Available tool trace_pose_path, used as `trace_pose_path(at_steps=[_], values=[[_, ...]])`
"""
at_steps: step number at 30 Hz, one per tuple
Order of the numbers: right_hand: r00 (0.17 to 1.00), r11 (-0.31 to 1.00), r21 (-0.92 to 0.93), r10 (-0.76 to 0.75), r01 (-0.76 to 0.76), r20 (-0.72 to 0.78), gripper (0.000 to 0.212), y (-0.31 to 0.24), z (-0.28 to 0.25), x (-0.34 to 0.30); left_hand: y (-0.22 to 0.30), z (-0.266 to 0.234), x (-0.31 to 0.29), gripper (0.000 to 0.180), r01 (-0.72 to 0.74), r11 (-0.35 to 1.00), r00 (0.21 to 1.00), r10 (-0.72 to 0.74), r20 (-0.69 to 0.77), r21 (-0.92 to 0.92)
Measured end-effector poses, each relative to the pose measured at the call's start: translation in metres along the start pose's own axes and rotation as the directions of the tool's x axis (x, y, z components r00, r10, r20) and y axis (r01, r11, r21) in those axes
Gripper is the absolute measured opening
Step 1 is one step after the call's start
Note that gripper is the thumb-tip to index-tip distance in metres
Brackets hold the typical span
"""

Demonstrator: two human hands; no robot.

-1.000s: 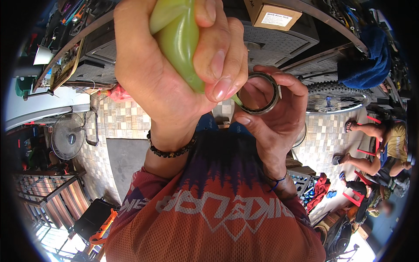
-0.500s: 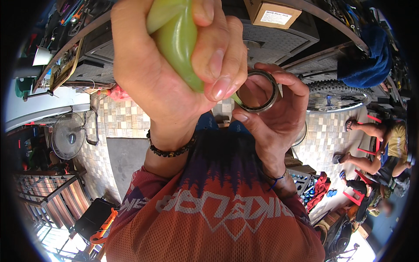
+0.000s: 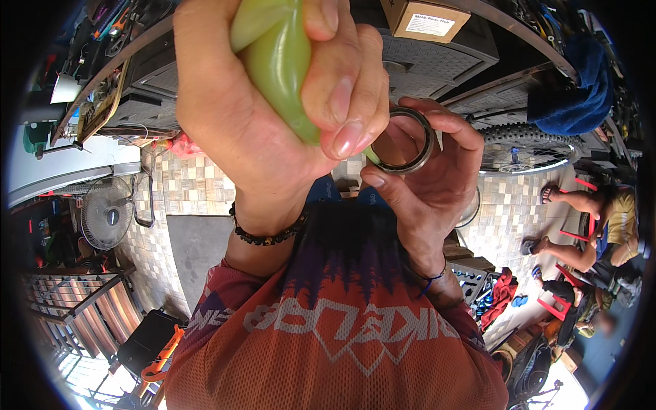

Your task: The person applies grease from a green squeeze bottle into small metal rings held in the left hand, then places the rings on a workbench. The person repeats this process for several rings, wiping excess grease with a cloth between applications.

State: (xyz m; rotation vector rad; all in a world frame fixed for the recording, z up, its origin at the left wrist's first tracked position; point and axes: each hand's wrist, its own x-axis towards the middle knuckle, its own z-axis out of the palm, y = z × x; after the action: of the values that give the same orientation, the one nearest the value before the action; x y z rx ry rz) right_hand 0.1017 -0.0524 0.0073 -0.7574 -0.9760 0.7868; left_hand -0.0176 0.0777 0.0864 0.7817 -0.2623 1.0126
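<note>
My left hand (image 3: 232, 102), a beaded bracelet on its wrist, is wrapped round a soft green squeeze bottle (image 3: 277, 68) held tilted downward. The bottle's thin nozzle (image 3: 372, 154) points at the lower left edge of a round metal bearing (image 3: 406, 168); whether it touches the rim I cannot tell. Thumb and fingers of my right hand (image 3: 441, 181) grip that bearing by its outer edge, its open centre turned toward me. The upper part of the bottle runs out of the picture, and my fingers cover some of its side.
Ahead are a grey drawer cabinet (image 3: 437, 65) and a cardboard box (image 3: 427, 22). A bicycle wheel (image 3: 526, 156) and a blue cloth (image 3: 577, 102) are on the right, near seated people (image 3: 601, 225). A standing fan (image 3: 108, 213) is at the left, by a grey mat (image 3: 198, 253).
The bearing has shifted very slightly upward in my right hand's grip. The bottle and its nozzle keep nearly the same place beside the rim.
</note>
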Motion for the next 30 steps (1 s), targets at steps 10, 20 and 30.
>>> trace_pose_path(at_steps=[10, 20, 30], values=[[1.000, 1.000, -0.016, -0.024, 0.024, 0.005, 0.077, -0.0011, 0.0000, 0.0009, 0.0020, -0.0049, -0.0008, 0.054, 0.053, 0.998, 0.997, -0.054, 0.060, 0.013], [1.000, 1.000, -0.015, -0.017, 0.016, -0.013, 0.077, -0.0013, -0.0012, -0.0005, 0.0003, -0.0070, -0.0019, 0.051, 0.074, 0.997, 0.993, -0.075, 0.092, 0.015], [0.993, 0.985, 0.131, 0.116, -0.111, -0.028, 0.079, -0.0045, -0.0001, -0.0031, 0.0031, -0.0091, 0.0003, 0.048, 0.076, 0.997, 0.990, -0.077, 0.116, 0.014]])
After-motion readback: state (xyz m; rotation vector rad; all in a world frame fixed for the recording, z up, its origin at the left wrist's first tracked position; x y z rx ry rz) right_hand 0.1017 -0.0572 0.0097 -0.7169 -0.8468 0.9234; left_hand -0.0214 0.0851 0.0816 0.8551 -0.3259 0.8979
